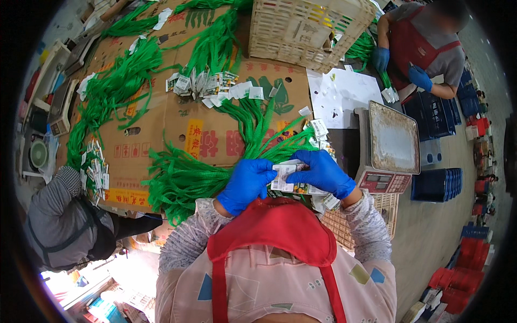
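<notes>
Both my hands wear blue gloves and meet at a white printed label [282, 178] in front of my red apron. My left hand [246, 182] pinches the label's left edge. My right hand [323, 172] has its thumb on the label's right part, its fingers closed around it. More labels [318, 129] lie beside and under my right hand, joined to green mesh net bags [253, 129]. Left of my left hand spreads a thick bunch of green mesh [180, 180]. Whether my fingers also grip mesh behind the label is hidden.
Flattened cardboard [161, 113] covers the table, with more labelled green net bunches [118, 75]. A beige plastic crate [301, 32] stands at the back, a weighing scale [393, 140] at right. Blue crates [439, 184] are stacked beyond. One person [423, 48] works at far right, another [70, 215] at left.
</notes>
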A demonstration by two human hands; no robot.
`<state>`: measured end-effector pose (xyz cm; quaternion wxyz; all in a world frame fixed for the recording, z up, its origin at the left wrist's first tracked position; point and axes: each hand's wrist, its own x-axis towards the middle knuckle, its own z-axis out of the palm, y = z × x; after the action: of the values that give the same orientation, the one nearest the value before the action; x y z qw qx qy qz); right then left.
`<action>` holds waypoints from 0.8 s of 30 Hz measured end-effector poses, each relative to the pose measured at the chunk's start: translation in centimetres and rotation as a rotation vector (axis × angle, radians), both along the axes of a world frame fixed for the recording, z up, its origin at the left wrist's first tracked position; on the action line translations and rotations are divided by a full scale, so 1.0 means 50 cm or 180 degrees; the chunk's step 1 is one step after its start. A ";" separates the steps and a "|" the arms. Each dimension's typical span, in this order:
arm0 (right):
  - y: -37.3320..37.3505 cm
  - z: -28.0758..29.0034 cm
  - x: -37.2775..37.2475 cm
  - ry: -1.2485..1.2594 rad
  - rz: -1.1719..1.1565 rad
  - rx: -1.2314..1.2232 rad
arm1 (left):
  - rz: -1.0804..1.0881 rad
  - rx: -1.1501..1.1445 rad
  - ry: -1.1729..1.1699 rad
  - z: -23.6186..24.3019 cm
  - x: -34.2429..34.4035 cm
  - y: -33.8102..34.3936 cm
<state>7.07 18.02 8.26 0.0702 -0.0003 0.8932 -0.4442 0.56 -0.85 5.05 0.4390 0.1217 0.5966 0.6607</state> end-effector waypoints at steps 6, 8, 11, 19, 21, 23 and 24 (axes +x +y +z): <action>0.029 -0.003 0.020 -0.0446 0.0104 -0.0052 | -0.0112 -0.0032 0.0052 -0.007 0.003 -0.003; 0.034 -0.005 0.024 -0.0331 0.0093 0.0012 | -0.0075 -0.0082 -0.0020 -0.015 0.003 -0.003; 0.043 -0.018 0.033 -0.0053 0.0019 0.0069 | 0.0020 -0.0026 -0.0049 -0.016 0.000 -0.008; 0.051 -0.024 0.039 -0.0622 -0.0432 -0.1112 | 0.0153 0.0235 -0.0047 -0.024 -0.003 -0.013; 0.053 -0.026 0.040 -0.0725 -0.0508 -0.1177 | 0.0128 0.0237 0.0002 -0.012 -0.002 -0.015; 0.052 -0.023 0.040 -0.0770 -0.0619 -0.1248 | 0.0233 0.0204 0.0172 -0.011 -0.002 -0.015; 0.049 -0.016 0.040 -0.0768 -0.0692 -0.1288 | 0.0290 0.0187 0.0252 -0.011 -0.001 -0.016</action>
<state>9.07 20.49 7.47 0.1265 0.1347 0.7661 -0.6156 0.52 -1.66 4.50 0.3808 0.1334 0.5988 0.6919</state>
